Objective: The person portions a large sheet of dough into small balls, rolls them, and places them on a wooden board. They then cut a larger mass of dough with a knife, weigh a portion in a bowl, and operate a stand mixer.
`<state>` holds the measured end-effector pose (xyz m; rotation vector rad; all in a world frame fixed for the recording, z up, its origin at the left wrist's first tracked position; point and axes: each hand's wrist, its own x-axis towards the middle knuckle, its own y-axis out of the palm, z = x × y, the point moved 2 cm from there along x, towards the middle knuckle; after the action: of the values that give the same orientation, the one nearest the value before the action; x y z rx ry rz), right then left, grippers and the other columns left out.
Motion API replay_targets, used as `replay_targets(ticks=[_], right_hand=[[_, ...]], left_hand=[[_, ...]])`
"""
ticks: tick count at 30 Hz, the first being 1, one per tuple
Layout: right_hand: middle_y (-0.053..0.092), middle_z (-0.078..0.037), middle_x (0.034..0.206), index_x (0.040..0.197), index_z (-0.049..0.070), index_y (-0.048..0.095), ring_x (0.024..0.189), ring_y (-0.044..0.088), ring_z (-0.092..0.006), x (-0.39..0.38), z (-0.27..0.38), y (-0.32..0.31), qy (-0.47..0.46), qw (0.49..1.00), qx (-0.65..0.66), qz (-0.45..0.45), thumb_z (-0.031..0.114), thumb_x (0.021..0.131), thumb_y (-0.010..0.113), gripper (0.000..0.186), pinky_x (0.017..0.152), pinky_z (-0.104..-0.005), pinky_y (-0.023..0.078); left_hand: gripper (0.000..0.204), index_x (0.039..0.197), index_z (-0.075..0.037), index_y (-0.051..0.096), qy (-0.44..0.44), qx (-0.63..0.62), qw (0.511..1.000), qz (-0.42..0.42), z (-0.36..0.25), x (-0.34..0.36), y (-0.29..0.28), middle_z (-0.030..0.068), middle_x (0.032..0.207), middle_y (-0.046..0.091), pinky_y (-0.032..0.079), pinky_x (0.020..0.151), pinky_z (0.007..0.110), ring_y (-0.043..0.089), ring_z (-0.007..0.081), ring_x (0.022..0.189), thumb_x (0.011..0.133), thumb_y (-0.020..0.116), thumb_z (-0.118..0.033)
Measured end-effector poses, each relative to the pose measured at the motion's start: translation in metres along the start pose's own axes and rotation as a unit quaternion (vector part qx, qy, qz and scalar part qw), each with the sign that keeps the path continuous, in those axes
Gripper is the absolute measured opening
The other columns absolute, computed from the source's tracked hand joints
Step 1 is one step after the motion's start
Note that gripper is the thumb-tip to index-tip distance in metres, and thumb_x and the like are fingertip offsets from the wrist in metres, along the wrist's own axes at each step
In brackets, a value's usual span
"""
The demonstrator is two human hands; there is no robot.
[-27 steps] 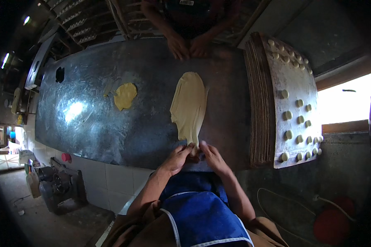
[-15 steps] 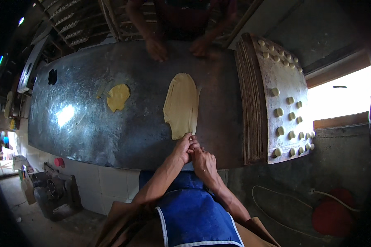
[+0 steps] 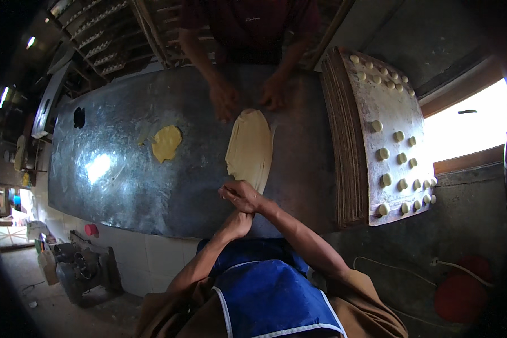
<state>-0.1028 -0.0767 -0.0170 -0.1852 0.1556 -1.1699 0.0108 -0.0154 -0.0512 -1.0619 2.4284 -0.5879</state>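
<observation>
A long, flattened slab of pale yellow dough [image 3: 249, 146] lies on the dark metal table in front of me. My right hand [image 3: 242, 196] crosses to the left at the slab's near end, its fingers curled closed. Whatever may be in them is hidden. Just below it, my left hand [image 3: 239, 223] is closed and touches the underside of my right hand near the wrist. Its fingertips are covered, so what they grip cannot be made out. To the left, apart from both hands, rests a smaller, deeper yellow lump [image 3: 166, 143].
Across the metal table [image 3: 197, 191], a co-worker's two hands [image 3: 224, 101] are beside the slab's far end. A stack of boards [image 3: 349, 141] stands at the right, with several small round dough pieces [image 3: 401, 158] on top. A machine [image 3: 84, 267] sits low at the left.
My right hand has swung left over my left hand, which has drawn back a little. The co-worker's hands have come closer to the slab's far end. The view has shifted slightly.
</observation>
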Motion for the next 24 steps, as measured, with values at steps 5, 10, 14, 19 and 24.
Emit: replay_targets(ticks=[5,10,14,19,24], right_hand=[[0.054,-0.012,0.079,0.089,0.000,0.056,0.074,0.054,-0.0296,0.007,-0.004,0.000,0.045,0.995,0.091,0.007,0.030,0.108,0.049,0.037,0.072,-0.0403,0.044],[0.053,-0.018,0.101,0.099,0.002,0.060,0.099,0.054,-0.0351,-0.107,0.014,-0.026,-0.023,0.940,-0.300,-0.164,0.019,0.099,0.057,0.017,0.084,-0.0467,0.043],[0.059,-0.020,0.103,0.102,0.004,0.064,0.102,0.055,-0.0413,-0.183,-0.022,-0.069,0.028,0.877,-0.446,-0.178,0.024,0.091,0.067,0.023,0.088,-0.0525,0.043],[0.060,-0.025,0.109,0.106,0.000,0.061,0.104,0.055,-0.0449,-0.108,-0.040,-0.066,0.158,0.860,-0.412,-0.256,0.027,0.089,0.070,0.034,0.090,-0.0522,0.045],[0.059,-0.025,0.101,0.098,0.000,0.061,0.095,0.057,-0.0456,-0.172,-0.033,-0.055,0.040,0.943,-0.283,-0.171,0.022,0.088,0.071,0.026,0.087,-0.0530,0.046]], left_hand=[[0.030,0.089,0.001,0.058,0.114,-0.062,0.990,0.057,-0.062,-0.022,-0.088,0.0220,0.078,0.063,0.046,0.083,0.053,0.063,0.0393,0.078,0.104,0.045,-0.020],[0.011,0.092,-0.008,0.055,0.098,0.025,0.985,-0.137,0.014,-0.054,-0.103,0.0047,0.084,0.059,0.028,0.111,0.052,0.058,0.0231,0.092,0.101,0.051,-0.013],[0.028,0.122,-0.003,0.046,0.126,0.335,0.921,-0.157,0.072,-0.074,-0.104,0.0136,0.104,0.060,0.033,0.105,0.052,0.057,0.0307,0.100,0.100,0.059,-0.014],[0.043,0.120,0.004,0.042,-0.037,0.200,0.917,-0.344,0.059,0.042,-0.089,0.0214,0.107,0.055,0.042,0.088,0.049,0.055,0.0380,0.096,0.095,0.070,-0.018],[0.031,0.113,0.002,0.042,0.133,0.146,0.931,-0.308,0.058,-0.011,-0.061,0.0179,0.098,0.050,0.045,0.079,0.047,0.053,0.0346,0.088,0.094,0.066,-0.005]])
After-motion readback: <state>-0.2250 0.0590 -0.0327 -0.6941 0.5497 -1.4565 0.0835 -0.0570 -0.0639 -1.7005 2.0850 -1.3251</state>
